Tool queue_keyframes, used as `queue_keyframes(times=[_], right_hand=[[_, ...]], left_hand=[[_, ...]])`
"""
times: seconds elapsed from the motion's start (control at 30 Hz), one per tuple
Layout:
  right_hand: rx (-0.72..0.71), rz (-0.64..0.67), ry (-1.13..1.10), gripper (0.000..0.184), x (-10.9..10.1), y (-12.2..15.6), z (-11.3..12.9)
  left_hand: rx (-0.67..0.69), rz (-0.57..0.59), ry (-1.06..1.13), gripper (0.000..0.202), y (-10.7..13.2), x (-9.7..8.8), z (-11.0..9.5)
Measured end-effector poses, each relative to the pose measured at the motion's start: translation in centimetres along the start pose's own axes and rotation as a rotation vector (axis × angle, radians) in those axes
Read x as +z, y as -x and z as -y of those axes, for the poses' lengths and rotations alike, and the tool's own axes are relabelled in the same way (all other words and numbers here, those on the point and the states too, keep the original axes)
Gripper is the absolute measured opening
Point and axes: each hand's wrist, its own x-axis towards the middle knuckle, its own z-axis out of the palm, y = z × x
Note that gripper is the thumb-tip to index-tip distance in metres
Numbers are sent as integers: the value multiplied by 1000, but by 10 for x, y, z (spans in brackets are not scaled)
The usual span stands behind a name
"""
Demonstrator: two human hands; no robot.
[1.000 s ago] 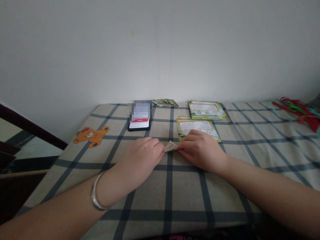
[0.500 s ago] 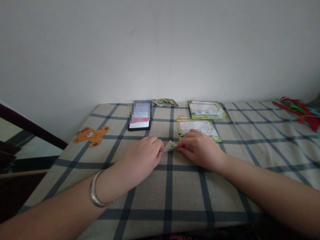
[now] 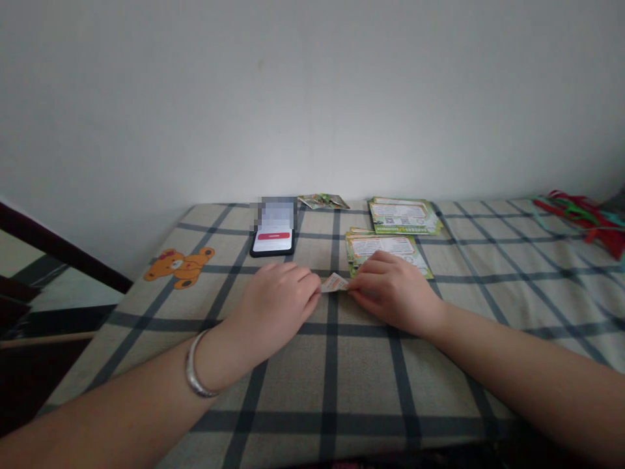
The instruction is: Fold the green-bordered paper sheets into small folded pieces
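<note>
A small folded paper piece, white with orange print and a triangular top, is held between my two hands. My left hand pinches its left corner; a silver bangle circles that wrist. On the opposite corner, the fingertips of my right hand are closed. Just beyond my right hand lies a stack of green-edged printed sheets, partly covered by its fingers. Another stack of printed sheets lies behind it.
A phone with a lit screen lies at the back, beside several folded green paper pieces by the wall. An orange bear cutout is on the checked tablecloth at left. Red and green straps lie far right.
The visible side of the folded paper has gone from a green picture to orange print. My left hand has shifted slightly right and away from me. The phone screen now shows a red bar.
</note>
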Motion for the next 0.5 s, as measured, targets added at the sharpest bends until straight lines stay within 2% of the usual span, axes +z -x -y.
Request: queue_keyframes(times=[0.17,0.3,0.5], right_hand=[[-51,24,85,20,-1,2,-1],[-46,13,123,18,-1,3,-1],[-70,20,129,15,-1,2,0]], left_hand=[[44,-57,-103,19,-1,-1,-1],[77,-69,-166,15,-1,-3,-2],[93,-42,-121,12,0,-5,-5]])
